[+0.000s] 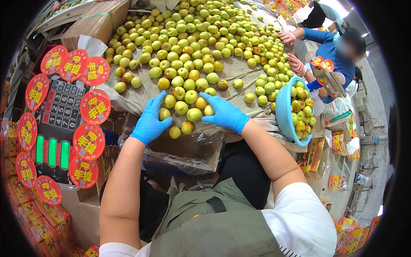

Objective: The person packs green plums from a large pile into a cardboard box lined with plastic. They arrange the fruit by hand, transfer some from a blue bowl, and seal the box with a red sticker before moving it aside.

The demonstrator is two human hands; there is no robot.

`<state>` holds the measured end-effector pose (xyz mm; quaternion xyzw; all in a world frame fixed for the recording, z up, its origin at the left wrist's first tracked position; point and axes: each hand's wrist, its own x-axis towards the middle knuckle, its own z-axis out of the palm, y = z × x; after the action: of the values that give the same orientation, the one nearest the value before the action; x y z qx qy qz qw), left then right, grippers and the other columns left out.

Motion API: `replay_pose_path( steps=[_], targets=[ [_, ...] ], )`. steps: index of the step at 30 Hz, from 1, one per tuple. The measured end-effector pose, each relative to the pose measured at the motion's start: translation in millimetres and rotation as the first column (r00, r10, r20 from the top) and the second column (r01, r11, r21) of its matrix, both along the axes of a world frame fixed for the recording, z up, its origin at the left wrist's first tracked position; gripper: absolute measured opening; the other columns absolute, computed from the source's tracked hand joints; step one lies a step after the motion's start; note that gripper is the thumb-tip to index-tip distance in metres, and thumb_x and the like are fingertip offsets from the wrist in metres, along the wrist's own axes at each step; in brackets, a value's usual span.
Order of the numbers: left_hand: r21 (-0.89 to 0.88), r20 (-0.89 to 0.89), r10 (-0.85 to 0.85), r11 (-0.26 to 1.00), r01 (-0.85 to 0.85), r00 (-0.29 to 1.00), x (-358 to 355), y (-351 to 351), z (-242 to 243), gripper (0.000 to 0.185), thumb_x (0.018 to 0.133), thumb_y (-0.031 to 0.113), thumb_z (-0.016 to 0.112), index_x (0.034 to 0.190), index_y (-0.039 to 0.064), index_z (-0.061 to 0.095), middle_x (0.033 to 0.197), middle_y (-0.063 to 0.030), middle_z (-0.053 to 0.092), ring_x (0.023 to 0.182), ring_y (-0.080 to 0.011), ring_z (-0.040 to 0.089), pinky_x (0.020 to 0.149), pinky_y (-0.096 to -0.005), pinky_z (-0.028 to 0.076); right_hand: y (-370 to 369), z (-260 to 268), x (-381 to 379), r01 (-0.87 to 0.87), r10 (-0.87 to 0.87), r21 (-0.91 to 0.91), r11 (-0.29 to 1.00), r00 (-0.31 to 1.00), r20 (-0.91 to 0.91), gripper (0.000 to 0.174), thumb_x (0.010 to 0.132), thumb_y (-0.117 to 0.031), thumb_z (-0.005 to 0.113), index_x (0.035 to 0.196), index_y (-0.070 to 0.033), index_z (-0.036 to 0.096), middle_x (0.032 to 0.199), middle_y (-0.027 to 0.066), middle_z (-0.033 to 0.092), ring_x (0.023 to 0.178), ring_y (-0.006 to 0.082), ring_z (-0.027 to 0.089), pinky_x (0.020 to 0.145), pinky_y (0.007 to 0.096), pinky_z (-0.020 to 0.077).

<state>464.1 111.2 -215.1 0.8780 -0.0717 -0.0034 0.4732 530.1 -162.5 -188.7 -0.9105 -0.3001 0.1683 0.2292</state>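
A large heap of green and reddish-brown jujube-like fruits (176, 64) spreads over a cloth-covered table (237, 69). My left hand (151, 120), in a blue glove, rests at the left side of a cluster at the near edge, thumb and fingers apart, beside a fruit (164, 114). On the cluster's right side is my right hand (224, 112), also blue-gloved, its spread thumb and fingers against a few fruits, among them a browner one (201, 102). Neither hand is closed round a fruit. Below the edge stands an open cardboard box (189, 147) lined with clear plastic.
At right, a blue basin (282, 109) of fruit stands tilted on the table edge. A co-worker in blue with pink gloves (297, 64) reaches over the heap. At left is a scale (61, 115) ringed by red round stickers, near stacked cardboard (96, 22) and printed cartons (45, 221).
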Motion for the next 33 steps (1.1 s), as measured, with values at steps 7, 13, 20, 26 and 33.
replay_pose_path(
  steps=[7,13,20,26,33],
  targets=[
    [0.000,-0.046,0.042,0.999,-0.042,0.998,-17.4,10.9,-4.8,0.066,0.079,0.016,0.068,0.139,0.007,0.041,0.129,-0.0226,0.048,0.119,-0.0365,0.051,0.102,-0.0403,0.042,15.7,21.2,-10.6,-0.105,0.140,0.187,0.977,0.973,-0.185,0.060,0.085,-0.029,0.069,0.139,-0.014,0.048,0.106,0.0174,0.059,0.101,0.0319,0.061,0.089,0.0387,0.0491],
    [-0.103,-0.125,-0.014,0.995,0.001,0.992,-22.7,12.4,0.1,0.048,0.084,0.017,0.067,0.129,0.007,0.053,0.120,-0.0173,0.059,0.108,-0.0300,0.059,0.096,-0.0368,0.046,-25.0,-9.6,73.6,0.338,-0.350,0.533,0.776,0.933,-0.082,0.040,0.093,-0.024,0.061,0.129,-0.006,0.058,0.126,0.0174,0.059,0.114,0.0286,0.058,0.100,0.0355,0.0443],
    [-0.186,-0.130,0.165,0.964,-0.187,0.978,-12.2,18.7,-3.3,0.049,0.088,0.012,0.063,0.134,0.008,0.050,0.118,-0.0131,0.058,0.102,-0.0209,0.059,0.091,-0.0346,0.049,4.8,-19.1,120.0,0.504,-0.488,-0.025,0.863,0.846,0.214,0.075,0.088,-0.055,0.054,0.144,-0.007,0.037,0.131,0.0270,0.053,0.115,0.0420,0.056,0.099,0.0463,0.0437],
    [-0.272,-0.089,0.308,0.907,-0.321,0.947,3.8,26.0,-15.2,0.062,0.088,0.010,0.061,0.145,0.009,0.036,0.133,-0.0164,0.046,0.114,-0.0250,0.053,0.098,-0.0360,0.044,64.8,-17.3,62.8,0.187,-0.171,-0.058,0.981,0.962,0.213,0.073,0.090,-0.047,0.054,0.147,-0.009,0.030,0.118,0.0289,0.053,0.111,0.0431,0.053,0.097,0.0485,0.0444],
    [-0.168,0.027,0.297,0.943,-0.288,0.955,7.0,28.0,-40.7,0.065,0.089,0.007,0.059,0.148,0.009,0.032,0.141,-0.0169,0.042,0.118,-0.0260,0.051,0.101,-0.0369,0.042,96.6,20.4,45.5,-0.179,0.166,0.231,0.956,0.983,0.076,0.038,0.092,-0.029,0.058,0.129,-0.018,0.059,0.090,0.0135,0.062,0.084,0.0289,0.062,0.077,0.0395,0.0505]
  ],
)
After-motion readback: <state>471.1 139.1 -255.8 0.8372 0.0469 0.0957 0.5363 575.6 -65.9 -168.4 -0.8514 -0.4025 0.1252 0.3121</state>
